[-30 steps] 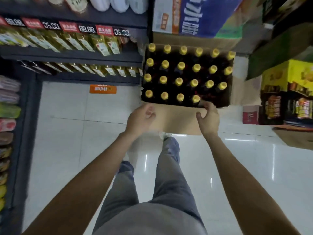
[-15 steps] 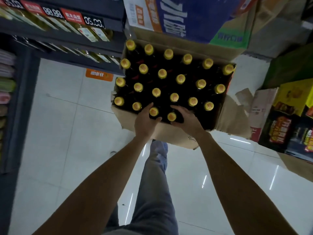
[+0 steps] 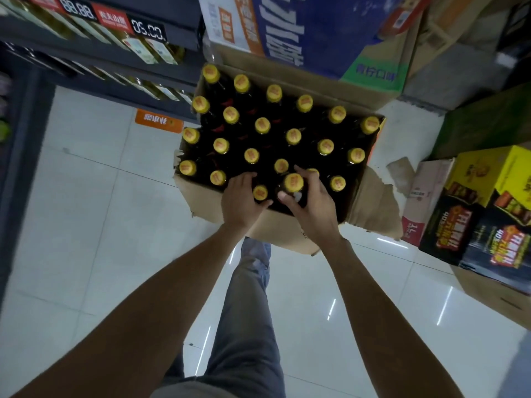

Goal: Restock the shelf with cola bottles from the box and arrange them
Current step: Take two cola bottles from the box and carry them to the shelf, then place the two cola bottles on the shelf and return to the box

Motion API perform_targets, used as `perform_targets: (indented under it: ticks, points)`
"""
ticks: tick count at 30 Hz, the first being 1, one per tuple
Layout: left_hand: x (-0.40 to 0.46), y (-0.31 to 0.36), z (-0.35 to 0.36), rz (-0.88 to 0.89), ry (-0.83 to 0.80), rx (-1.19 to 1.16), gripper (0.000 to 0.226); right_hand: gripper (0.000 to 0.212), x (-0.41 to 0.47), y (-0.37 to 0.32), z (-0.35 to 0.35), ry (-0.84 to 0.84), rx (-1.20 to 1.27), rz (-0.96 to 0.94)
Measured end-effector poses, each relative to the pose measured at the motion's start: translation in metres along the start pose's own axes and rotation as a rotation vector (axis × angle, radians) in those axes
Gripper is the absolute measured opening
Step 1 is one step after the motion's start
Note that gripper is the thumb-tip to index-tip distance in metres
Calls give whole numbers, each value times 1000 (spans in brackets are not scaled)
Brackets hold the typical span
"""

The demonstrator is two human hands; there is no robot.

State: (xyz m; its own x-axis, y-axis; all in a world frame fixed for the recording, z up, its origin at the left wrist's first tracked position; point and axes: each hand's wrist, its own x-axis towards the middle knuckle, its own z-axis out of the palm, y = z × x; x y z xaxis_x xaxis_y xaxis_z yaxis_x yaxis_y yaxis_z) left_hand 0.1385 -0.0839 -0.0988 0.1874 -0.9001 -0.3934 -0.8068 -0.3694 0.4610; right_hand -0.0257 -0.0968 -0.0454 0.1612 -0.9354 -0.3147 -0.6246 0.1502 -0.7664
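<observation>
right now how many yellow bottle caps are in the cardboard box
22 yellow caps in the cardboard box: six in each of three far rows, four nearest, two held by left hand and right hand; one half-hidden.

A shop aisle — dark shelves (image 3: 94,57) carry price tags (image 3: 112,20) over rows of bottled goods, stock cartons (image 3: 316,33) pile on the tiled floor (image 3: 86,196) — one open box (image 3: 287,225) full of yellow-capped bottles (image 3: 293,136).

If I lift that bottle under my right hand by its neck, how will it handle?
The bottle looks full and dark, so probably heavy for its narrow neck. The right hand grips just below the cap; smooth sides may slip. Packed neighbours in the box probably stop tipping until it clears.
</observation>
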Motion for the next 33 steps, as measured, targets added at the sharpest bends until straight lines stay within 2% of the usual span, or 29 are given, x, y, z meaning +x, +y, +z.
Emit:
perform_targets:
  ticks: [5, 9, 13, 16, 17, 20, 24, 26, 27, 29, 31, 33]
  points:
    - [6, 6, 6, -35, -39, 7, 74, 51, 1, -3, 0, 46, -11, -32]
    - [-3, 5, -8, 3, 56, -81, 71, 45, -13, -11, -9, 148, 153, 36]
    - [-29, 4, -51, 92, 197, -242, 72, 40, -20, -45, -26, 249, 321, 57]
    - [-59, 8, -105, 140, 168, -409, 72, 27, -24, -84, -44, 241, 410, -32]
    - [-69, 8, -124, 150, 144, -443, 72, 21, -26, -100, -51, 220, 435, -80]
    - [-92, -6, -169, 117, 138, -619, 65, 19, -30, -146, -63, 111, 547, -158]
    - [-120, -37, -212, -64, 307, -1025, 48, 27, -23, -198, -46, -30, 668, -138]
    - [-135, -53, -226, -132, 416, -1184, 41, 19, -22, -222, -24, -137, 644, -159]
    - [-143, -64, -234, -160, 473, -1264, 45, 15, -23, -235, -10, -200, 620, -190]
    - [-162, -86, -252, -216, 598, -1416, 69, 15, -28, -262, 26, -321, 561, -243]
    - [-188, -115, -271, -248, 723, -1474, 87, 13, -38, -294, 71, -461, 471, -303]
    - [-219, -147, -285, -316, 847, -1467, 68, 13, -54, -322, 121, -565, 380, -387]
